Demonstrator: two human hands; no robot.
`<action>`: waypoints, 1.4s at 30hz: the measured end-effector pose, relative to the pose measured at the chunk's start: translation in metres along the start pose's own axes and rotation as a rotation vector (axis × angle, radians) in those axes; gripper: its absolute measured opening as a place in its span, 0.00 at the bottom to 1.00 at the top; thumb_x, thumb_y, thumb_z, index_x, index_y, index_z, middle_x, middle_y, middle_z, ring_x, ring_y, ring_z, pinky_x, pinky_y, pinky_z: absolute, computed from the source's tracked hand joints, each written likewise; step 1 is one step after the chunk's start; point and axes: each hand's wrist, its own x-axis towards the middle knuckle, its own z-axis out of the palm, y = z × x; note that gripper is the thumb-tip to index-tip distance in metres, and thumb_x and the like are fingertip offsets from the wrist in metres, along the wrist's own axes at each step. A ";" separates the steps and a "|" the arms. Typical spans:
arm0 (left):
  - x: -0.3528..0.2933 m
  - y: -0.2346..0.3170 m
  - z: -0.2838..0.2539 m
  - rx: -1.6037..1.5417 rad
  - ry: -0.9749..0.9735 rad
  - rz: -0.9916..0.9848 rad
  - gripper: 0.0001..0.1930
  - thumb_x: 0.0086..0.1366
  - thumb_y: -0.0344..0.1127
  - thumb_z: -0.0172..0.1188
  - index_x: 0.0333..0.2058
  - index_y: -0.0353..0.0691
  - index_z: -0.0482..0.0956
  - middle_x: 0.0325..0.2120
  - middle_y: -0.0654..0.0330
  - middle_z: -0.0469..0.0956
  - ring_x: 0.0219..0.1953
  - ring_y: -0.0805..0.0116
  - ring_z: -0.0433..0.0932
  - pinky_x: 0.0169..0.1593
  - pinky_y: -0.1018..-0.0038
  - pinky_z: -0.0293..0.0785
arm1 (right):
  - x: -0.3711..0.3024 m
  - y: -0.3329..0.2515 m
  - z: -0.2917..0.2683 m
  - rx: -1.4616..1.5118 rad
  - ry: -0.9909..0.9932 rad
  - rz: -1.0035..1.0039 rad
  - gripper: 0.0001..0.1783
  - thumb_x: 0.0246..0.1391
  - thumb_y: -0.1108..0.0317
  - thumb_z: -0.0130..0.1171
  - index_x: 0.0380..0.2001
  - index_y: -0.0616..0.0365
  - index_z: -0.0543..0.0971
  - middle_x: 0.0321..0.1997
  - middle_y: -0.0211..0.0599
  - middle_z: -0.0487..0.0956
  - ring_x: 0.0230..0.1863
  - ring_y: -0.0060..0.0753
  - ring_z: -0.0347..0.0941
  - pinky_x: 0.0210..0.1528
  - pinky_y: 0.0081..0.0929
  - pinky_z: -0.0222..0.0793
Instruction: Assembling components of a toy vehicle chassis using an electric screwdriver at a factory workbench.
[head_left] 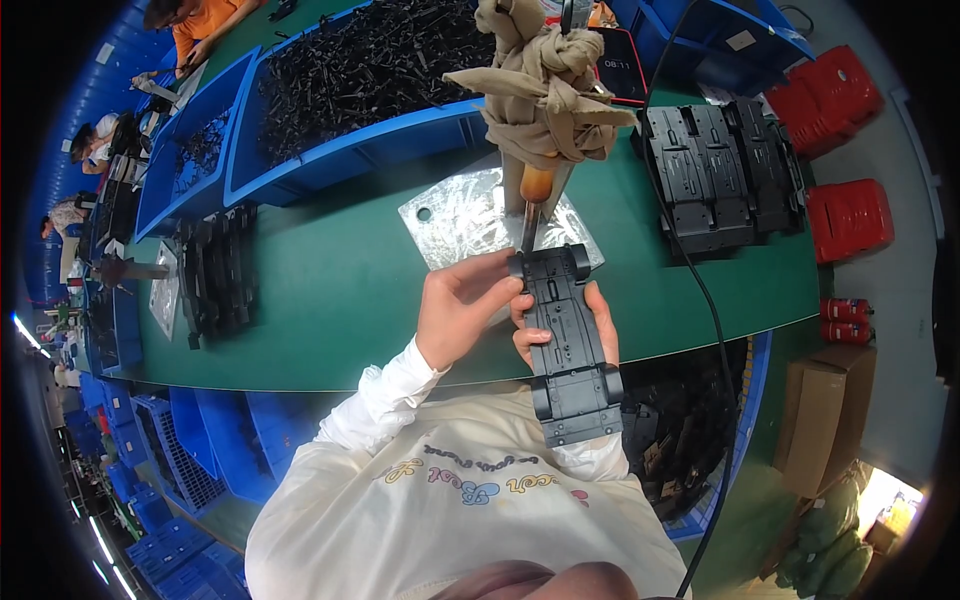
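A long black plastic toy-car chassis (568,330) with rounded wheel arches is held up over the table's near edge. My right hand (603,325) wraps it from beneath, fingers on its left side and the thumb side along its right. At its far left corner, my left hand (460,305) is closed, thumb and forefinger pinching at the wheel arch. Whether a small piece sits between those fingertips is hidden. Right beside that corner comes down the metal tip (531,225) of an upright tool wrapped in beige cloth (550,95). Beneath the tip lies a shiny metal plate (450,215).
Blue bins (350,155) of small black parts stand at the far left. Stacked black chassis (700,170) lie on the right, with more dark parts (220,270) on the left. A black cable (712,300) crosses the table's right side. Red stools (850,220) stand beyond; other people sit far left.
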 end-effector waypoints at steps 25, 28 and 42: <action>0.002 -0.004 -0.001 -0.005 0.006 -0.017 0.22 0.59 0.30 0.67 0.50 0.25 0.77 0.39 0.53 0.82 0.42 0.72 0.79 0.49 0.74 0.75 | 0.003 -0.001 -0.002 -0.045 0.028 -0.031 0.31 0.62 0.51 0.53 0.61 0.58 0.66 0.58 0.50 0.70 0.52 0.42 0.66 0.35 0.29 0.68; 0.002 -0.004 -0.001 -0.017 0.006 -0.020 0.22 0.59 0.30 0.67 0.50 0.25 0.77 0.40 0.52 0.82 0.42 0.71 0.79 0.49 0.74 0.75 | 0.003 -0.001 -0.002 -0.050 0.037 -0.031 0.31 0.62 0.50 0.52 0.61 0.58 0.66 0.57 0.49 0.70 0.52 0.42 0.66 0.35 0.29 0.68; 0.002 -0.003 -0.001 -0.013 0.003 -0.019 0.22 0.60 0.31 0.67 0.50 0.24 0.76 0.40 0.52 0.82 0.43 0.71 0.79 0.49 0.74 0.75 | 0.002 0.000 0.000 -0.043 0.058 -0.043 0.30 0.62 0.50 0.52 0.60 0.58 0.66 0.56 0.47 0.70 0.51 0.41 0.66 0.33 0.28 0.68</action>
